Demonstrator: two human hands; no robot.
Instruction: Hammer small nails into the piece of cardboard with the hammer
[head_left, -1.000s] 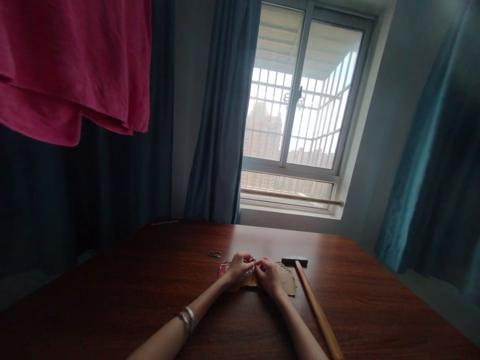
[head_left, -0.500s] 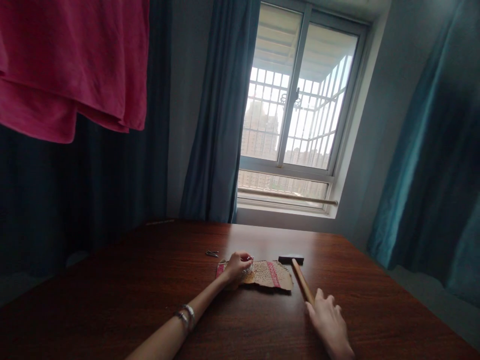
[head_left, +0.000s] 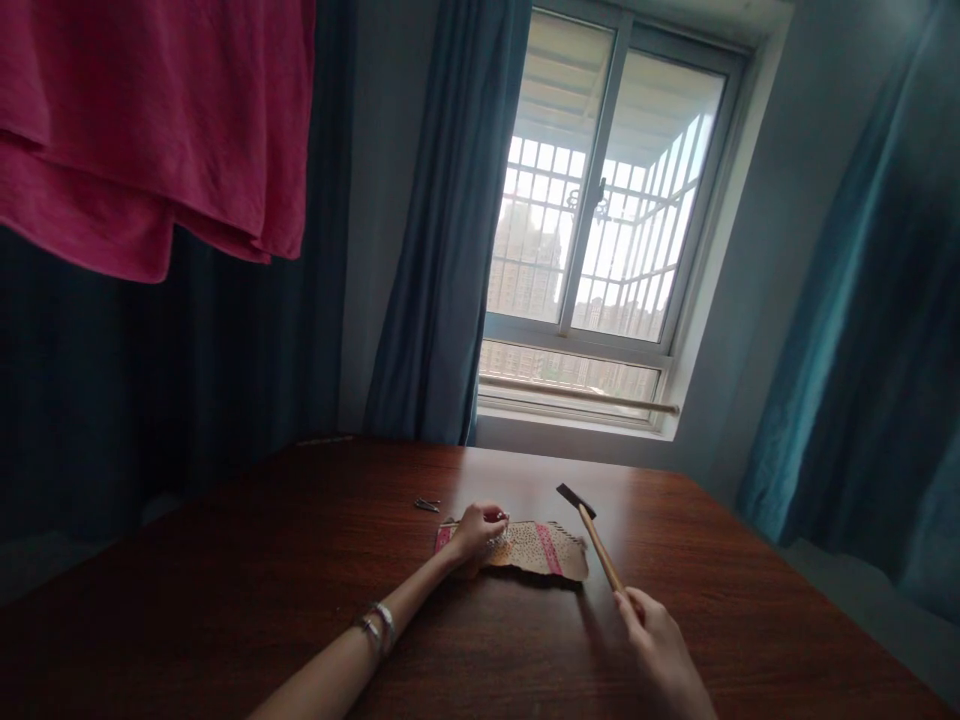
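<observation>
My left hand rests at the left part of a piece of cardboard, its fingers pinched around a small shiny nail that is mostly hidden. The cardboard lies flat, has a ragged edge and pink printed bands, and is dotted with many small holes. To its right, my right hand is closed round the wooden handle of a hammer. The hammer's dark head is lifted off the table and tilted, just beyond the cardboard's right end.
Several loose nails lie behind my left hand on the brown wooden table. Past the far table edge are a barred window and blue curtains. A pink cloth hangs at the upper left.
My right hand has tightened round the handle and raised the hammer, whose head lay on the table and is now tilted in the air. My left hand has stayed in place.
</observation>
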